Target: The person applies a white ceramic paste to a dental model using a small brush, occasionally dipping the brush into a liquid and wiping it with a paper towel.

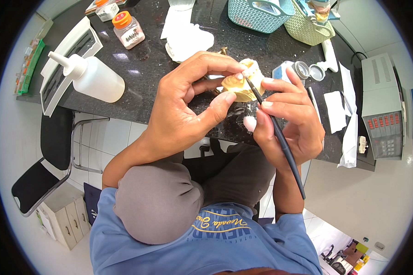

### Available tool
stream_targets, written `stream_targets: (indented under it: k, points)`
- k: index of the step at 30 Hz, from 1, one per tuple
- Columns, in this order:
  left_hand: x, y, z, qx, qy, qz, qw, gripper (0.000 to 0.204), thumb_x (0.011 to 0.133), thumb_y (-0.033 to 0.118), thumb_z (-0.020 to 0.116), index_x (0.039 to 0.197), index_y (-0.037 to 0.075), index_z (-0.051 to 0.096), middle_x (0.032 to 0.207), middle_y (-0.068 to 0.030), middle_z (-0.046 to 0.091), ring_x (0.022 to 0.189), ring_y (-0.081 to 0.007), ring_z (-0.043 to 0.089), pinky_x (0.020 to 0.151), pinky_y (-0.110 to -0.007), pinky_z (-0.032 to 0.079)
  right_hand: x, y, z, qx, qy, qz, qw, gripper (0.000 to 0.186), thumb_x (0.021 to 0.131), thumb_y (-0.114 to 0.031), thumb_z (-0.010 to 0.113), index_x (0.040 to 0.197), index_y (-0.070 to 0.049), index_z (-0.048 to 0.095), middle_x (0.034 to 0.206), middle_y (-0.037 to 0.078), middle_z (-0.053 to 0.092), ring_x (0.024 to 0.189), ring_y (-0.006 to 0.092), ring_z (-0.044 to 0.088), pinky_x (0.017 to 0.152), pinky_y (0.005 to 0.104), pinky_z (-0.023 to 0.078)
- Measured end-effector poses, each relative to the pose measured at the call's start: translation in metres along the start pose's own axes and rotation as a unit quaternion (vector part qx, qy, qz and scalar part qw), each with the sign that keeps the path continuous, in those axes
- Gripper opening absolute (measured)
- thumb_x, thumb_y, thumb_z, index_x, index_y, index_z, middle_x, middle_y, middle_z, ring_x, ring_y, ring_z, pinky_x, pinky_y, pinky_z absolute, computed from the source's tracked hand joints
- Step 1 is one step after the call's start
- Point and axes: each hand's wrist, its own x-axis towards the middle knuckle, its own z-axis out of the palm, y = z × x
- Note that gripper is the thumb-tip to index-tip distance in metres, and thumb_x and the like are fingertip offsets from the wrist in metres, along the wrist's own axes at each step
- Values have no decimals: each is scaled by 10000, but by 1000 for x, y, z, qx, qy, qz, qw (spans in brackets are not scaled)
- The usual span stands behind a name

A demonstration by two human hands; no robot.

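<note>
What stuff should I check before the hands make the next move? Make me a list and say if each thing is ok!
1. Left hand gripping the yellow tooth model: ok.
2. Right hand holding the thin black tool: ok.
3. Tool pointing at the model: ok.
4. Tool's tip really touching it: cannot tell, too small to see.
5. Cap on the orange-topped jar: ok, it's on.
6. Small clear jar closed: not ok, it looks open.

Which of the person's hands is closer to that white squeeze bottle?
The left: the left hand, holding the yellow model, is just right of the squeeze bottle. The right hand, gripping a black tool, is farther right.
</note>
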Motion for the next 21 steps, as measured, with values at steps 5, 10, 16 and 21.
stream_targets:
  k: [5,10,16,21]
  points:
    - [0,0,1,-4,2,-1,1000,311,825,-5,603,1133,-39,580,1145,-126,562,1102,-199,586,949,-326,513,0,-1,0,-3,-4,0,1000,236,636,23,753,818,-80,645,767,74,671,854,250,702,951,507,463]
    - [0,-1,0,-2,0,2,1000,306,825,-4,605,1128,-41,579,1149,-128,561,1102,-199,586,947,-326,514,0,0,-1,0,-4,-1,1000,238,637,28,748,823,-76,643,765,76,670,851,249,703,953,512,462]
    - [0,-1,1,-14,6,0,1000,304,827,3,613,1126,-39,579,1145,-129,560,1100,-201,587,944,-325,516,0,0,0,6,7,3,1000,235,639,37,742,823,-66,638,759,78,670,839,256,705,955,513,462]
    - [0,-2,1,-16,3,4,1000,306,829,-7,608,1132,-38,577,1144,-129,560,1099,-199,587,942,-321,518,0,0,1,7,9,4,1000,231,644,39,739,824,-62,635,755,80,670,841,254,706,957,511,460]
